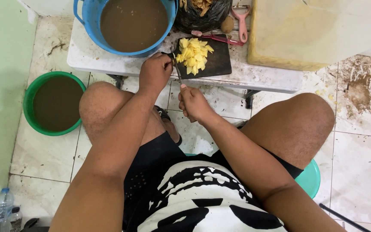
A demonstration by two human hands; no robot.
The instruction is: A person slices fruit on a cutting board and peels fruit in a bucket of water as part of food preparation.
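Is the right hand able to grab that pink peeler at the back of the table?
Probably yes, with a stretch. The pink peeler lies past the dark cutting board with nothing on top of it, but the right hand already grips a knife.

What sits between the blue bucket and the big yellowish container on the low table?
In the head view, a dark cutting board with yellow cut pieces, a black bag of peelings and a pink peeler lie between blue bucket and yellowish container.

Home kitchen floor: cutting board (209, 60), peeler (241, 21).
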